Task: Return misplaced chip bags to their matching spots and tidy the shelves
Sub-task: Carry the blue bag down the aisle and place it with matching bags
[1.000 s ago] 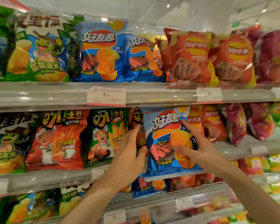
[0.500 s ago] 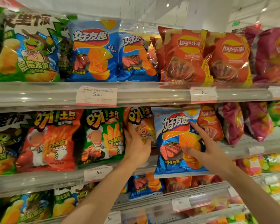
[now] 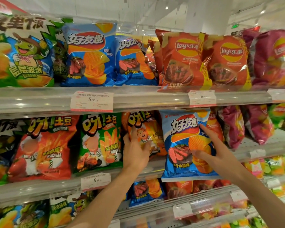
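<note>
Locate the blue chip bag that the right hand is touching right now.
In the head view the blue chip bag is right of centre at the middle shelf, between an orange fries bag under the left hand and red Lay's bags, with the right hand on its front.
</note>
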Tool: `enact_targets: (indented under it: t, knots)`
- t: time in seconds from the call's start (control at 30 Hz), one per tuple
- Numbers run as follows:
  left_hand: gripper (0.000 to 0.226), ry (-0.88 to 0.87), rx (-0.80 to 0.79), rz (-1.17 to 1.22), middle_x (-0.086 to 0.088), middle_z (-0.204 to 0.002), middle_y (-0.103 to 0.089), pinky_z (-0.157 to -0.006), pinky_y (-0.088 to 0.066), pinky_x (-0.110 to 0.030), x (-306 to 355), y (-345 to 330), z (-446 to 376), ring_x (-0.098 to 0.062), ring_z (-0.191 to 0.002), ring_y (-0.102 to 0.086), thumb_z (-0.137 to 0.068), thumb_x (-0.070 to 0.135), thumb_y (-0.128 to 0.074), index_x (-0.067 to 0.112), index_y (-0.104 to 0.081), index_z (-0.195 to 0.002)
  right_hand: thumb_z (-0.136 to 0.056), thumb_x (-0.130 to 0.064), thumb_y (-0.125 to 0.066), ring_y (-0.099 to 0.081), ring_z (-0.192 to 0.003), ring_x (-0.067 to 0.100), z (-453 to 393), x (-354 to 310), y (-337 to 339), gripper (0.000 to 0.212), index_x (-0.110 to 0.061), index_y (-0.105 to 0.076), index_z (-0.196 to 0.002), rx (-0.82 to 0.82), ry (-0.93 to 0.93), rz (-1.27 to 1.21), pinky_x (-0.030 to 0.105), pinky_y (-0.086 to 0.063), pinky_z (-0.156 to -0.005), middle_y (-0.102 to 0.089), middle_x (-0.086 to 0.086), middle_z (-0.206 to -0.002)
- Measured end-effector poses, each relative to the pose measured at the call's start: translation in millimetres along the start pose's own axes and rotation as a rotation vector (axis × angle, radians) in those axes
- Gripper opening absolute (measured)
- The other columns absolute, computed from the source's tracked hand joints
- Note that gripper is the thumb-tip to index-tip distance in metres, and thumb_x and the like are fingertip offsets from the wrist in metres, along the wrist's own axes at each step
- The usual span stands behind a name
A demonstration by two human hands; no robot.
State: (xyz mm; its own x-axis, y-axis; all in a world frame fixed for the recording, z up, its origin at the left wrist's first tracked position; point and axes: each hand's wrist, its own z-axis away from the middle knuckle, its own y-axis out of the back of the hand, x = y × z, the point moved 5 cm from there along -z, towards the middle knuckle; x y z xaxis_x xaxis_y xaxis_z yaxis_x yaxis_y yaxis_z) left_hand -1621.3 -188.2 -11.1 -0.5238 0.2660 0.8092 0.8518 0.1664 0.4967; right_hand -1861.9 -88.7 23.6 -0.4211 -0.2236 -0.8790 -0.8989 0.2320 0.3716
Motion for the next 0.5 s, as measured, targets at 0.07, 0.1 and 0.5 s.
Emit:
enact_targets:
  t: [0.07,0.1,0.5]
  knots:
    - [0.075,-0.034,0.019,0.005,-0.009,-0.154,-0.030,-0.102,-0.046,-0.040,0.8,0.5,0.3,-0.028,-0.130,-0.051,-0.095,0.038,-0.064,0.027,-0.022,-0.157,-0.089,-0.009,-0.072,-0.065,-0.103,-0.007,-0.1,0.8,1.1,0.082,-0.048,-0.032,-0.149,0.004,-0.004,-0.008,0.011,-0.053,-0.075,-0.057,-0.021,-0.131]
    - [0.075,-0.041,0.019,0.015,-0.009,-0.153,-0.031,-0.102,-0.046,-0.039,0.8,0.8,-0.8,-0.027,-0.130,-0.051,-0.096,0.037,-0.064,0.027,-0.023,-0.157,-0.089,-0.008,-0.071,-0.065,-0.102,-0.006,-0.1,1.0,1.3,0.082,-0.047,-0.032,-0.149,0.002,-0.005,-0.011,0.011,-0.054,-0.074,-0.057,-0.020,-0.131]
    - [0.065,0.018,0.018,0.212,-0.003,-0.143,-0.039,-0.100,-0.030,-0.021,-1.8,22.1,-19.0,-0.017,-0.129,-0.045,-0.097,0.034,-0.062,0.029,-0.030,-0.155,-0.089,-0.008,-0.071,-0.065,-0.101,-0.005,1.7,4.7,11.1,0.082,-0.047,-0.033,-0.150,0.027,-0.017,-0.033,0.012,-0.055,-0.072,-0.056,-0.016,-0.134]
